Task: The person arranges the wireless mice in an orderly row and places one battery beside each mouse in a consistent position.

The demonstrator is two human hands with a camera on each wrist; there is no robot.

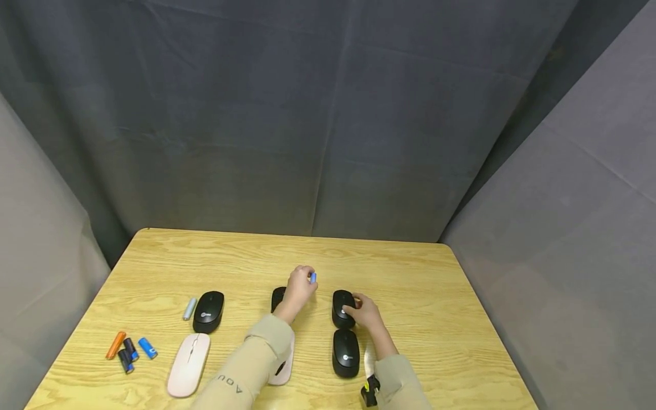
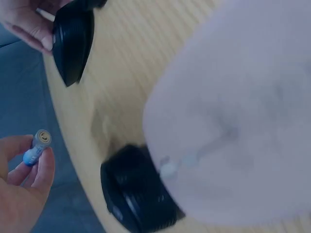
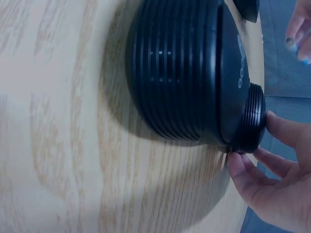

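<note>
In the head view my left hand pinches a blue battery between thumb and fingers, raised over the table. The left wrist view shows that battery tilted, one end facing the camera. My right hand grips the farther of two black mice on the right, thumb on its top and fingers along its side. The nearer black mouse sits directly in front of it. Beneath my left forearm lie another black mouse and a pale mouse, both partly hidden by wrist and sleeve.
At left are a black mouse, a pale pink mouse and a light-coloured battery. Several batteries, including an orange one, lie farther left. Beside my right sleeve is a black-and-yellow object with a pale strip.
</note>
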